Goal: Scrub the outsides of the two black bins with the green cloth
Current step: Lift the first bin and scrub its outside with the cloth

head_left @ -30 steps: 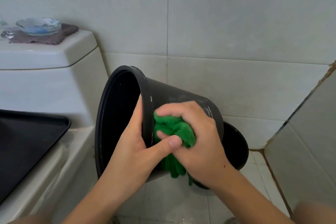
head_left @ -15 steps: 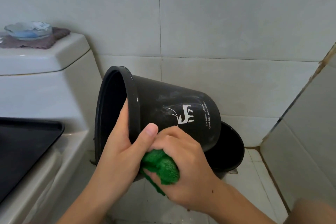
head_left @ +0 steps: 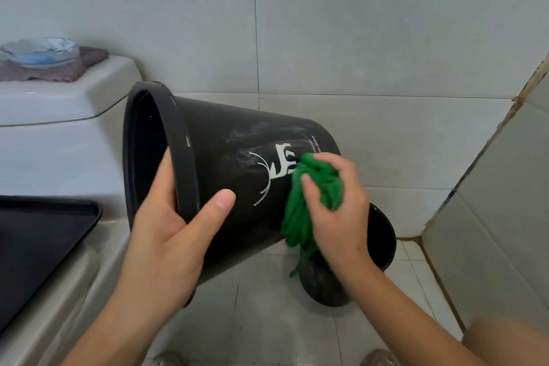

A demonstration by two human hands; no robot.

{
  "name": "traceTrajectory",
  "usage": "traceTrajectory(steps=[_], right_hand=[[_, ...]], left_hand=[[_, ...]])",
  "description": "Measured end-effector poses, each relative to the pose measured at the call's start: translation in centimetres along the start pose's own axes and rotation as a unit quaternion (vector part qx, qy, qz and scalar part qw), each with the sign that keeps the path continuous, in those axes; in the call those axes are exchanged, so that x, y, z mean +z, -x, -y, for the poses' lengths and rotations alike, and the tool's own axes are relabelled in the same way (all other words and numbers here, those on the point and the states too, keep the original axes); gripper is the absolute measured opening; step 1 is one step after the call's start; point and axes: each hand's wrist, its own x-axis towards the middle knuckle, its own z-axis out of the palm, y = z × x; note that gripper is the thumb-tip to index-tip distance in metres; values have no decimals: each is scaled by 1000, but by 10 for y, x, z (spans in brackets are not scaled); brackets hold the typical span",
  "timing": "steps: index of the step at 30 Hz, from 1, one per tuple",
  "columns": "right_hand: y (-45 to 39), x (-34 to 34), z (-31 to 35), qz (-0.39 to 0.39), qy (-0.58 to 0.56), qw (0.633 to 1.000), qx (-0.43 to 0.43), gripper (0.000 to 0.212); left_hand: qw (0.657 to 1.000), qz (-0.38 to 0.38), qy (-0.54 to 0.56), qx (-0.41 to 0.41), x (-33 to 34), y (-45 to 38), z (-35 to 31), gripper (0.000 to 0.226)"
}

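Note:
A black bin (head_left: 234,145) with a white deer print is tipped on its side in the air, its mouth facing left. My left hand (head_left: 169,235) grips its rim, fingers inside and thumb on the outer wall. My right hand (head_left: 341,211) holds the bunched green cloth (head_left: 309,205) against the bin's side near the print and its base. A second black bin (head_left: 383,238) stands on the floor behind my right hand, mostly hidden.
A white toilet (head_left: 59,140) with a dark lid (head_left: 38,244) stands at the left. On its tank lies a glass dish (head_left: 40,52) on a brownish cloth. Tiled walls close in behind and on the right. Light floor tiles (head_left: 267,321) lie below.
My right hand slid the cloth from near the bin's rim, down under the side, then out toward the bin's base. The deer print has come into view. The bin has turned slightly.

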Motion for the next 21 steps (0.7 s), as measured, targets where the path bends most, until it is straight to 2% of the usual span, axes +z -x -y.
traceTrajectory(steps=[3, 5, 7, 9, 12, 14, 15, 17, 19, 21], right_hand=[[-10, -6, -30, -99, -10, 977, 188, 22], [-8, -5, -35, -131, -2, 962, 239, 21], [3, 3, -24, -115, 12, 976, 187, 21], [21, 13, -7, -65, 5, 995, 72, 25], [33, 17, 11, 2, 0, 997, -83, 29], [24, 11, 9, 15, 15, 995, -97, 33], [18, 7, 8, 5, 15, 998, -57, 35], [1, -4, 8, -38, -11, 996, 79, 39], [-16, -14, 4, -85, -44, 976, 196, 41], [-28, -24, -5, -110, -69, 956, 264, 32]], left_hand=[[1000, -19, -3, -6, -10, -1, -7, 46], [1000, -8, -15, -7, -11, 0, -7, 50], [1000, -2, -20, -15, -9, -1, -3, 52], [1000, 0, -16, -20, -6, -2, 1, 54], [1000, -4, -13, -21, -1, -2, 2, 54], [1000, -5, -10, -20, 2, -2, -1, 52], [1000, -5, -6, -20, 2, -1, -3, 54], [1000, 6, 2, -23, 1, 1, -6, 53], [999, 28, -3, -20, -2, 4, -6, 53], [999, 45, -4, -24, -3, 7, -5, 54]])
